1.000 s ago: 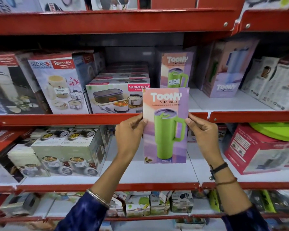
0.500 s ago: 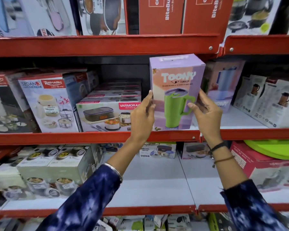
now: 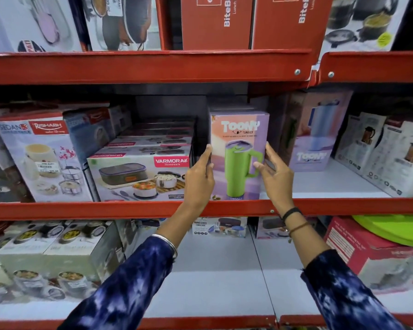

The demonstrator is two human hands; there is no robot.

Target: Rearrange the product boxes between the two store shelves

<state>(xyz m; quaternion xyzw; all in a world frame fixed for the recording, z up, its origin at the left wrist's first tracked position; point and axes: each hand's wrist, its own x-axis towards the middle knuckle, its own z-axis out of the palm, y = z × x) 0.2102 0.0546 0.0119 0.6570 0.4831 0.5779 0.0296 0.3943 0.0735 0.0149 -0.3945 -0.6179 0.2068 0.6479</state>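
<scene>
A purple Toony tumbler box [image 3: 239, 144] with a green mug printed on it stands upright at the front of the middle shelf [image 3: 129, 208]. My left hand [image 3: 199, 179] presses its left side and my right hand [image 3: 275, 177] holds its right side, thumb on the front face. Another box of the same kind seems to stand right behind it, mostly hidden. On the white lower shelf [image 3: 212, 282], the space below my arms is bare.
Left of the Toony box is a stack of Varmora lunch boxes [image 3: 138, 175], then a Rishabh box [image 3: 41, 160]. A pale Toony box [image 3: 315, 136] and jug boxes [image 3: 391, 153] stand to the right. A red box [image 3: 367, 256] and jar sets [image 3: 48, 256] sit on the lower shelf.
Both hands lifted the Toony box from in front of the lower shelf up to the middle shelf and set it down at the front edge.
</scene>
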